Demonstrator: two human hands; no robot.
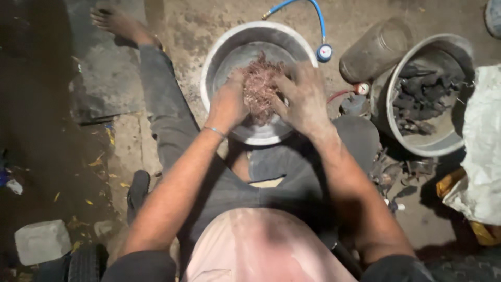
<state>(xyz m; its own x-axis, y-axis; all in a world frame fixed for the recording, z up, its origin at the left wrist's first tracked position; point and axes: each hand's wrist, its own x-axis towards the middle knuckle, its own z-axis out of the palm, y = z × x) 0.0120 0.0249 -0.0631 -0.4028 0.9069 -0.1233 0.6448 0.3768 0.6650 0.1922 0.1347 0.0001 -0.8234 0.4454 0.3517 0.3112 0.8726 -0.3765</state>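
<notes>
Down in the upper middle of the frame, my left hand (227, 102) and my right hand (302, 99) are both sunk into a tangled clump of reddish copper wire (259, 86). Each hand has its fingers curled into a side of the clump, gripping it. The wire sits inside a round metal bowl (229, 44) that rests on the dirt floor between my legs. A thin bangle (215, 131) circles my left wrist. My bare foot (120, 23) stretches toward the upper left corner. At the upper right stands a second metal basin (449, 141) filled with dark scrap pieces (420, 96), with a cloudy plastic jar (376, 49) lying just beside it. A blue hose (313, 8) curves above the bowl. A white sack (482, 141) fills the right edge, and a grey block (42, 241) lies at the lower left.
</notes>
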